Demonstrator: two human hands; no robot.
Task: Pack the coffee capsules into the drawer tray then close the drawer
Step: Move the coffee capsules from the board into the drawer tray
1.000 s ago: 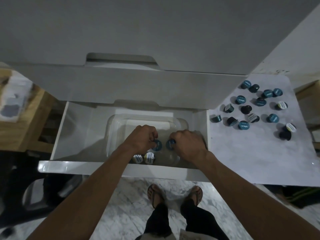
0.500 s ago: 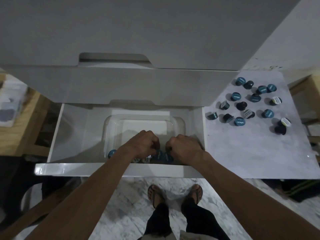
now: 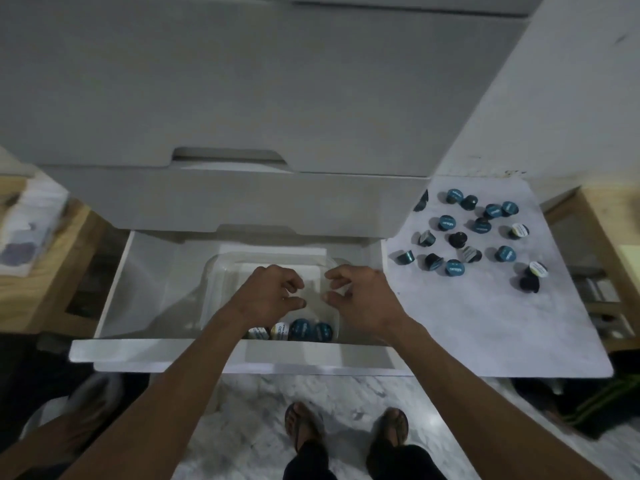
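Both hands, left (image 3: 273,292) and right (image 3: 360,296), hover empty and loosely curled over the tray (image 3: 221,271) in the drawer (image 3: 114,306), four capsules (image 3: 301,330) inside, the rest (image 3: 481,225) on the counter—probably light, rigid little cups, easiest pinched by the rim.

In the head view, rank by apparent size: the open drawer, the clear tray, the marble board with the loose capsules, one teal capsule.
1. open drawer and marble board: look alike, not ranked
2. clear tray
3. teal capsule
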